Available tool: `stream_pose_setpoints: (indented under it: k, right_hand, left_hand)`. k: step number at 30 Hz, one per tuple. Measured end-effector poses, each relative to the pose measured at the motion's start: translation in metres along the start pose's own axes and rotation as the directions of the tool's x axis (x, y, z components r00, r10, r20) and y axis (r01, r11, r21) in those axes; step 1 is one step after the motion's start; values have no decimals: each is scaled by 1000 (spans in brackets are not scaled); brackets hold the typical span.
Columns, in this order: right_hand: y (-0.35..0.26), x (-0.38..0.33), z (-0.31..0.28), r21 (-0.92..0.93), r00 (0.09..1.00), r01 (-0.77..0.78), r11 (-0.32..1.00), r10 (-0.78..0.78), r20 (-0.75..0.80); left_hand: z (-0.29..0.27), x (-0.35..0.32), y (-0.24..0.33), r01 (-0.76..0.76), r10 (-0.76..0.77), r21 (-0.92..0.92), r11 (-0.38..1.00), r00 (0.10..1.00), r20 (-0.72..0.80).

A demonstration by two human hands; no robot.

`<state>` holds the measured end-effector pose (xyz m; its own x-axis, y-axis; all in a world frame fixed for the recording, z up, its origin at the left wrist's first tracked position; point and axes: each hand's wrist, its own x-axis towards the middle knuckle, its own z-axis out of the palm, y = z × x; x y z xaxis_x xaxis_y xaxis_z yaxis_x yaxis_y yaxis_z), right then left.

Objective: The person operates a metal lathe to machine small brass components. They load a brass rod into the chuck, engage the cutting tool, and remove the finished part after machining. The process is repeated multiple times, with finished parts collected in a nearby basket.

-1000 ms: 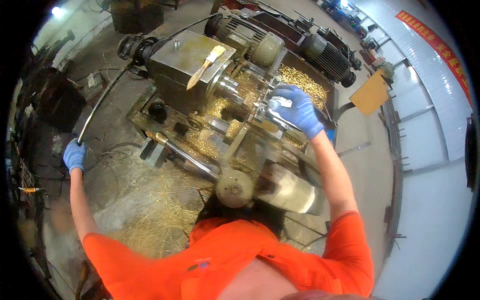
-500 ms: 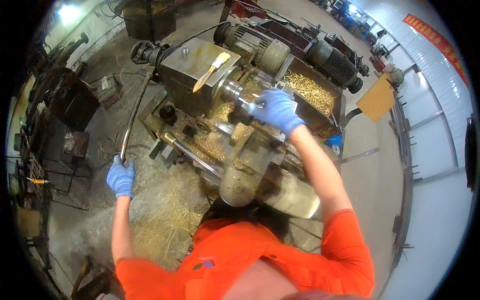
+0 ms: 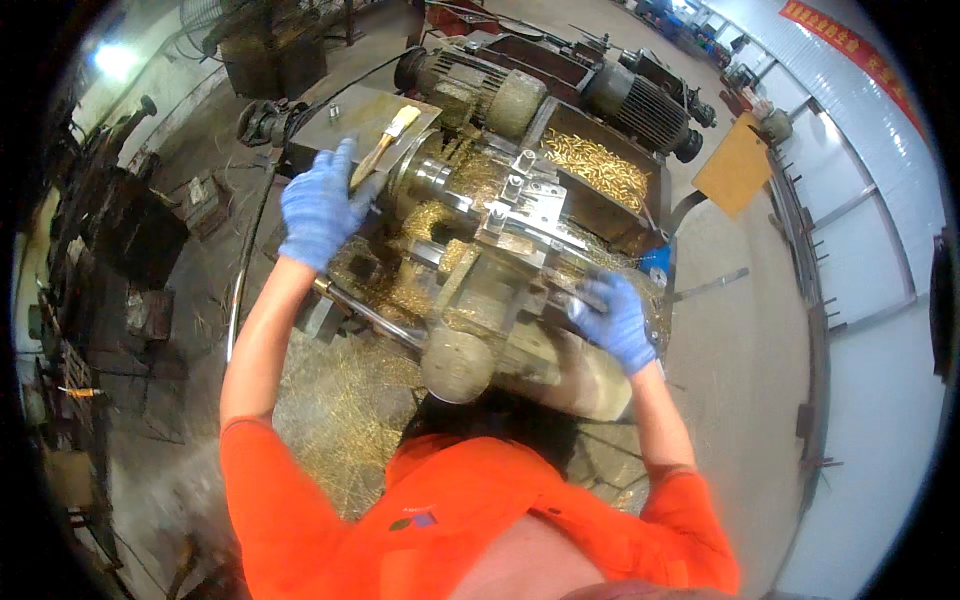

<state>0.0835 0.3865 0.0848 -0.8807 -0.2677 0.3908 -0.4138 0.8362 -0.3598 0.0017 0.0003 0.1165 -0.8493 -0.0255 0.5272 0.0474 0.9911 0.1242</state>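
My left hand (image 3: 325, 205), in a blue knit glove, is at the front of the lathe's headstock (image 3: 345, 117). Its fingers are apart, with the thumb beside the wooden handle of a pale-bristled brush (image 3: 380, 145). The brush lies slantwise across the headstock top. My right hand (image 3: 615, 322), gloved alike, is at the right of the machine beside the blurred levers of the tool slide (image 3: 562, 292); motion smears its fingers, so its grip is unclear. Between the hands are the shiny spindle nose (image 3: 432, 173) and the tool post (image 3: 518, 190).
Brass-coloured small parts fill a metal tray (image 3: 600, 172) behind the tool post. Two motors (image 3: 640, 105) stand at the back. A long lever rod (image 3: 248, 250) hangs down left of the headstock. Chips cover the machine bed (image 3: 410, 285) and the floor. A tan board (image 3: 735, 165) stands at right.
My left hand has let go of the long lever rod and moved up to the brush. My right hand has left the spindle area and moved nearer and right, uncovering the tool post.
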Motion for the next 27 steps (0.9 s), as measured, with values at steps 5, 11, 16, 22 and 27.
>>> stream_pose_setpoints:
  k: [5, 11, 16, 22, 27]
  right_hand:
    - [29, -74, 3, 38, 988, -151, 988, 152, -17]
    - [29, -106, -18, 186, 950, -305, 934, 311, -4]
    - [23, -102, -15, 195, 961, -265, 944, 276, -31]
    - [29, -111, -13, 181, 960, -276, 944, 281, -1]
    - [39, -118, -13, 173, 949, -306, 936, 315, -30]
  left_hand:
    - [50, 9, -8, -203, 202, -19, 979, 978, -50]
    - [46, -7, 69, -148, 123, -442, 885, 989, -84]
    - [89, 4, 98, -106, 118, -357, 928, 993, 13]
    - [80, 1, 107, -151, 206, -402, 903, 973, 100]
    - [71, 24, 98, -156, 184, -116, 981, 936, 299]
